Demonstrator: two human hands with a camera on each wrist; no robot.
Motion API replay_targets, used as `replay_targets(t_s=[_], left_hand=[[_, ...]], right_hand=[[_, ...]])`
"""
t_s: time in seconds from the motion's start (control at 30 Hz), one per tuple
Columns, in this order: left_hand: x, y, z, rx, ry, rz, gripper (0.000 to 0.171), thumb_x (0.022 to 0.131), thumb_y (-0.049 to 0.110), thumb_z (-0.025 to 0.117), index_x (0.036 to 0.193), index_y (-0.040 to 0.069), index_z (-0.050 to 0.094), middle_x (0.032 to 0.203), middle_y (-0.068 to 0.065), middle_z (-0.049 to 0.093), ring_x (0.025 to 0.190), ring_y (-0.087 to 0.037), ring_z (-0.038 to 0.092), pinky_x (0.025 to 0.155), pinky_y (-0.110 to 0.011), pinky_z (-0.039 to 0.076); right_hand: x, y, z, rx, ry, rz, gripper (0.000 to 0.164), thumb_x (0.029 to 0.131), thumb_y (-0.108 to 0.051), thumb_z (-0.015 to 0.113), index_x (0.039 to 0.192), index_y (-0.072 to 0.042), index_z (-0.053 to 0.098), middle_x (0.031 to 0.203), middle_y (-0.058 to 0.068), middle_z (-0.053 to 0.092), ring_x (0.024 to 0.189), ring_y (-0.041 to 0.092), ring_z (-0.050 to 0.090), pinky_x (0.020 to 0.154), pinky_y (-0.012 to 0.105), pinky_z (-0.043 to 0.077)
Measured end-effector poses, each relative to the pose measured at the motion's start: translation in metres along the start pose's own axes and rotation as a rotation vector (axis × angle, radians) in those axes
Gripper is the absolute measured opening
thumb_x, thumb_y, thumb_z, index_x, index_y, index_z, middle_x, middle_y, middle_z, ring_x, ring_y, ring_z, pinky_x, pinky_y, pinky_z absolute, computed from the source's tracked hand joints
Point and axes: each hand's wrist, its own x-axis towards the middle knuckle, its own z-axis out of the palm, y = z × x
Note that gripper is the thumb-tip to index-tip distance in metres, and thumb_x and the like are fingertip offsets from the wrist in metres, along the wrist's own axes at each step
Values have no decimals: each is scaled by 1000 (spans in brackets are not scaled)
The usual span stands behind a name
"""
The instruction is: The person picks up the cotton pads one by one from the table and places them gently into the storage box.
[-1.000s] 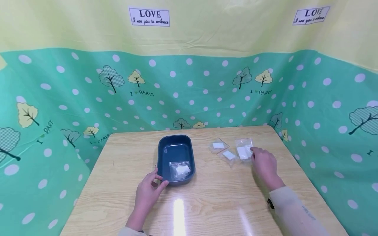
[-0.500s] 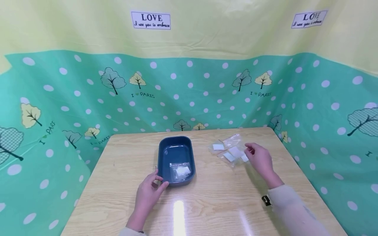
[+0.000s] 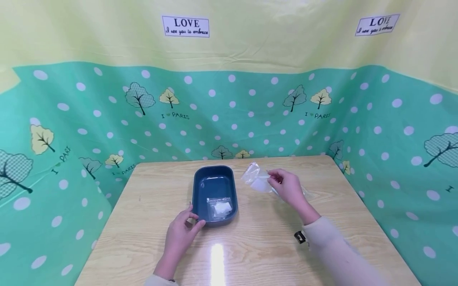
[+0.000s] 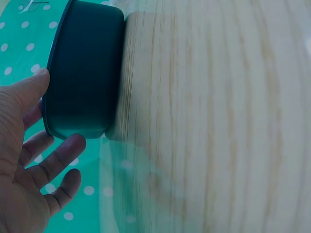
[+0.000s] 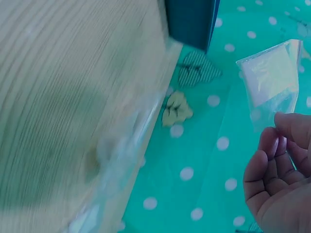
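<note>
A dark blue tray stands in the middle of the wooden table, with one clear bag holding a white pad lying in its near end. My left hand holds the tray's near left corner, thumb on the rim and fingers against the wall; the left wrist view shows the same hold of the hand on the tray. My right hand pinches another clear bag and holds it in the air just right of the tray. In the right wrist view the bag hangs from my fingertips.
A bit of clear plastic shows on the table behind my right hand; the other bags there are hidden. A green dotted cloth walls in the table on three sides. Bare wood lies in front of the tray.
My right hand lifted a clear bag from the group at the right and carried it left towards the tray. The left hand stayed at the tray's corner.
</note>
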Motion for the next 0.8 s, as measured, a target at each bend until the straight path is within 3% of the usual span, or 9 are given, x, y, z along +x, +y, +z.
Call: replay_targets(t_s=[0.2,0.5,0.8], left_hand=[[0,0,0,2,2,-7,29,89,36,88,103,15,74,157,-10,60,86,-13,70,81,-27,60],[-1,2,0,-5,7,-10,27,89,35,88,103,16,74,157,-10,61,86,-15,72,81,-29,61],[-2,1,3,-9,48,32,27,87,31,90,101,14,74,153,-13,64,81,-13,71,76,-27,61]], right_hand=[[5,-18,22,59,-79,3,24,98,-12,77,120,-3,76,99,9,77,86,18,68,69,20,56],[15,-38,68,103,-133,-4,20,95,-11,80,114,-6,79,95,5,77,84,14,68,72,23,59],[17,-51,110,93,-218,0,15,96,-11,78,112,-9,79,96,3,79,86,12,68,78,27,61]])
